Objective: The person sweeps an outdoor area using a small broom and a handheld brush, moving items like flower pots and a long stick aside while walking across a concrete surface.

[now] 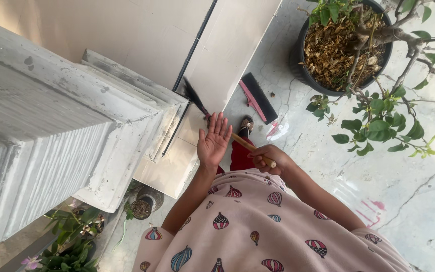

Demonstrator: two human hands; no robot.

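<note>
Head view: the right hand (pixel 269 157) is clamped round the top of a long pale wooden broom handle (pixel 242 142), whose dark fan-shaped bristle head (pixel 193 92) rests in the corner where the white tiled floor (pixel 237 55) meets the base of the grey moulded concrete column (pixel 101 126). The left hand (pixel 214 140) is lifted off the handle, fingers spread apart and palm flat, holding nothing (it hovers just beside the stick, not touching as far as I can tell). A black dustpan with a pink handle (pixel 258 96) lies on the cracked grey concrete floor (pixel 409 176), a little apart from the bristles.

Judging by how things lie, the sweeping looks mid-way: the bristles are at the column's foot, no gathered heap is visible, and the dustpan lies apart from the bristles. Small bits of litter show near the dustpan; whether the tiles are already clean is too fine to tell.

Count: one broom, one dustpan, two hands, one sandalled foot (pixel 247 125) showing. One large black pot with dry leaves and a branching shrub (pixel 343 50), one small round pot (pixel 144 204) by the column, and a low leafy plant with a pink flower (pixel 71 242).
</note>
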